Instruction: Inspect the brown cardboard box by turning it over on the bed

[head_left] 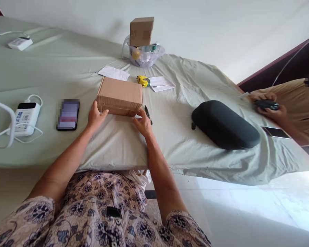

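Note:
A closed brown cardboard box (pixel 119 95) lies flat on the cloth-covered table (pixel 170 137) in front of me. My left hand (pixel 95 116) grips its near left corner, thumb on the front face. My right hand (pixel 143 123) holds the near right corner, fingers curled against the box. A black pen (pixel 148 114) lies just right of the box, beside my right fingers.
A phone (pixel 68 114) and a white power bank with cable (pixel 26 117) lie to the left. Papers (pixel 114 72), a yellow tape measure (pixel 143 81) and a plastic bowl (pixel 144 55) holding a small box sit behind. A black case (pixel 225 124) lies right, near another person's hands (pixel 269 106).

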A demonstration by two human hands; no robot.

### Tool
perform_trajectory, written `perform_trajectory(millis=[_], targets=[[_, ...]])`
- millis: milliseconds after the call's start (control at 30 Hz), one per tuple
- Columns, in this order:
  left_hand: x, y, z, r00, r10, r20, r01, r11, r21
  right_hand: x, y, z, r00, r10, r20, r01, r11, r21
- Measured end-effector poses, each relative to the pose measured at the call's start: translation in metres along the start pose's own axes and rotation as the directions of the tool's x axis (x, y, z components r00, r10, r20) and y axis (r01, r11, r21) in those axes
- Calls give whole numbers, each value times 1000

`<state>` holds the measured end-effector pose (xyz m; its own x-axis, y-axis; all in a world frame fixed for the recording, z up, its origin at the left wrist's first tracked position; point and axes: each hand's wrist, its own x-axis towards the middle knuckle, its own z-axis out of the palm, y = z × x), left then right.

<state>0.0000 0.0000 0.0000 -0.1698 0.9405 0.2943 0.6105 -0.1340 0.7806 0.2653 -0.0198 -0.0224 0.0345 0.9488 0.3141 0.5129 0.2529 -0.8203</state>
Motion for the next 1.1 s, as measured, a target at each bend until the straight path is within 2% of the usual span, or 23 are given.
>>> perform_trajectory(millis=[67,133,233,333,433,633,733,800,900,1000,1100], targets=[[-2,0,-5,997,62,-53,-60,998,34,-1,-4,0,997,-56,-59,58,998,20],[-5,5,-10,976,161,-144,-156,987,46,-3,-11,-1,979,-129,-157,134,991,25],[-11,16,-15,915,310,-258,-332,942,-46,-7,-20,-4,921,-230,-315,236,972,-18],[-18,25,-15,889,364,-278,-420,889,-180,-11,-27,-6,850,-323,-417,314,945,-92],[-24,29,-13,894,352,-277,-414,885,-213,-13,-33,-5,805,-387,-450,328,922,-206],[-26,33,-6,905,302,-300,-384,884,-267,-15,-48,3,802,-421,-424,291,895,-338],[-27,37,-5,921,256,-293,-341,895,-288,-18,-55,6,820,-401,-410,248,892,-377],[-29,41,-7,929,222,-295,-306,911,-275,-20,-57,8,827,-384,-411,231,898,-375],[-32,44,-10,934,189,-302,-265,935,-234,-21,-60,10,808,-384,-446,234,905,-354],[-34,44,-11,934,185,-306,-257,941,-218,-20,-59,11,795,-376,-477,237,915,-326],[-35,44,-11,938,180,-297,-254,939,-233,-18,-57,9,802,-359,-478,252,928,-275]])
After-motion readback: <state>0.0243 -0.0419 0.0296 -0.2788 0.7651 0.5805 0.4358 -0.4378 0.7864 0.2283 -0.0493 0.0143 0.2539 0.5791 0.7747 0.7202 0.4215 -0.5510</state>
